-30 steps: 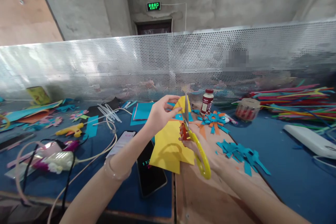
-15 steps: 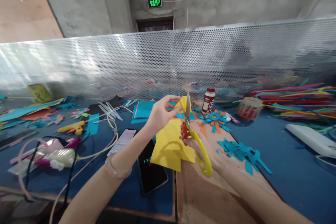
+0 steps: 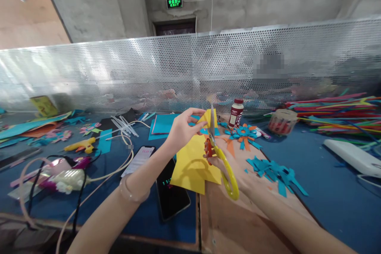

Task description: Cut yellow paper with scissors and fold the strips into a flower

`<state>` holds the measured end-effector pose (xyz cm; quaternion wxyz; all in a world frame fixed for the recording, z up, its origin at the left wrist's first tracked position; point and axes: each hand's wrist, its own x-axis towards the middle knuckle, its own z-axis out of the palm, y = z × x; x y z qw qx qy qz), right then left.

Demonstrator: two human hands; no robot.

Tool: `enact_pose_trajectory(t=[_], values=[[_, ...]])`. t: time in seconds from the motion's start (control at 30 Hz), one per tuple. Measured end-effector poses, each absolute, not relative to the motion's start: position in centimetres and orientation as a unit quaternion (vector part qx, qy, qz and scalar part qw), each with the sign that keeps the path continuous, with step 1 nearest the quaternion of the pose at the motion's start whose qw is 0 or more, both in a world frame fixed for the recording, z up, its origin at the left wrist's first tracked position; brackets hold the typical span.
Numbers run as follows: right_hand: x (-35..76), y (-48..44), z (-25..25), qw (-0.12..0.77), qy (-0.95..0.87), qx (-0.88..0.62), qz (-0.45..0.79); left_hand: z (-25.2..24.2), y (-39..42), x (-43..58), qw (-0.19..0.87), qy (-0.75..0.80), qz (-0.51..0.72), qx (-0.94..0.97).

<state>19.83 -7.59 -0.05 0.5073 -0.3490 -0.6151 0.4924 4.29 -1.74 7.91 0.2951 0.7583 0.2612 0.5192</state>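
Note:
My left hand (image 3: pixel 186 126) pinches a small folded piece of yellow paper (image 3: pixel 204 117) between thumb and fingers, raised over the table. In my right hand (image 3: pixel 218 162) is a pair of scissors (image 3: pixel 226 168) with yellow and orange handles, its blades pointing up. The blades stand against the right part of the yellow piece; whether they are parted I cannot tell. Beneath both hands a larger sheet of yellow paper (image 3: pixel 189 174) lies on the table, partly over a dark phone (image 3: pixel 174 202).
Blue and orange paper strips (image 3: pixel 245 137) and cut blue paper (image 3: pixel 276 172) lie on the right, near a bottle (image 3: pixel 236 114). To the left are a lit phone (image 3: pixel 139 159), a yellow glue gun (image 3: pixel 81 145) and looping cables. A perforated metal screen (image 3: pixel 190 67) stands behind.
The scissor blades have shifted slightly left against the small yellow piece, and the handles have moved a little. My left hand looks almost still.

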Motion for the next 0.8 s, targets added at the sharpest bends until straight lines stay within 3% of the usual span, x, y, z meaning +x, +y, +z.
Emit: enact_pose_trajectory(t=[0.8], values=[[20.0,-7.2,-0.8,0.516,-0.614,-0.339,0.492,7.9,-1.7,4.6,0.288,0.265,0.516,0.762]])
